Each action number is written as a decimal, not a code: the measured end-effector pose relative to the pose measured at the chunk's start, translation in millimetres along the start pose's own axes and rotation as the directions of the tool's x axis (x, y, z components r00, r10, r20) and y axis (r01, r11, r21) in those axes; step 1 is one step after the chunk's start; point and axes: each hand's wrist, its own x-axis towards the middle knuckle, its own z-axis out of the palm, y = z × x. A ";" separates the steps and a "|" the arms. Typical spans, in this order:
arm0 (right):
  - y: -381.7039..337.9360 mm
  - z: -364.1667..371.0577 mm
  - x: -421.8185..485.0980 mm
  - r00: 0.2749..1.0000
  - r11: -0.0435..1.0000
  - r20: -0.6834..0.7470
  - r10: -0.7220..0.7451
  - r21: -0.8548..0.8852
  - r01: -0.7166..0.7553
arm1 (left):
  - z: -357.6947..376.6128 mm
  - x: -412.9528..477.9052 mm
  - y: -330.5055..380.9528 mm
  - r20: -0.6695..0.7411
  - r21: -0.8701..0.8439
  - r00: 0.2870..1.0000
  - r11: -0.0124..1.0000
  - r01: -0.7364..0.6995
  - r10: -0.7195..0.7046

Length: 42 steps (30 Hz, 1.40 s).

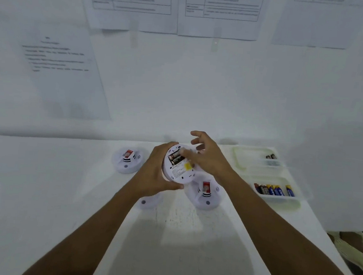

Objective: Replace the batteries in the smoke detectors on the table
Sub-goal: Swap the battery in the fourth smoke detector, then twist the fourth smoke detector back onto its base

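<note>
My left hand grips a round white smoke detector above the table, its underside turned up. That underside shows black batteries and a yellow label. My right hand hovers over it; blurred fingertips touch the battery area while the other fingers spread out. Three more white detectors lie on the table: one at the left, one below the held one, and one partly hidden under my left wrist.
At the right, a clear tray holds several blue and black batteries. Behind it a second clear container holds two dark batteries. The white table meets a white wall hung with printed sheets. The table's right edge runs diagonally.
</note>
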 end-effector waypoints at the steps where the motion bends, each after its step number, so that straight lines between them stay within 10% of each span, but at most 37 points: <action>1: 3.3 3.6 5.5 0.999 1.000 -0.041 -0.008 -0.008 0.007 | -10.2 -4.6 -4.8 -0.018 0.003 1.000 1.000 0.020 -0.020; 6: 23.1 25.8 29.2 0.965 0.812 0.206 -0.163 -0.528 0.250 | -61.3 -22.9 -26.3 -0.059 0.003 0.988 0.990 0.141 -0.141; 11: 21.8 53.3 44.7 0.902 0.644 0.431 -0.037 -0.680 0.351 | -79.0 -28.3 -28.1 -0.057 0.013 0.988 0.990 0.142 -0.141; 21: 23.3 62.7 41.2 0.949 0.715 0.260 -0.178 -0.628 0.306 | -88.2 -38.3 -40.2 -0.080 -0.050 0.982 0.985 0.165 -0.169; 26: 10.4 39.1 23.7 0.982 0.984 -0.134 -0.131 -0.139 0.112 | -82.1 -36.7 -41.7 -0.077 -0.067 0.979 0.981 0.184 -0.189; 31: -28.0 24.4 -10.3 0.987 0.962 -0.101 -0.127 0.229 0.148 | -63.9 -25.4 -38.7 -0.052 -0.052 0.977 0.978 0.204 -0.207; 42: -15.9 32.9 -29.4 0.891 0.834 -0.050 -0.452 -0.379 0.402 | -35.7 -10.8 -8.5 0.006 0.014 0.988 0.988 0.153 -0.154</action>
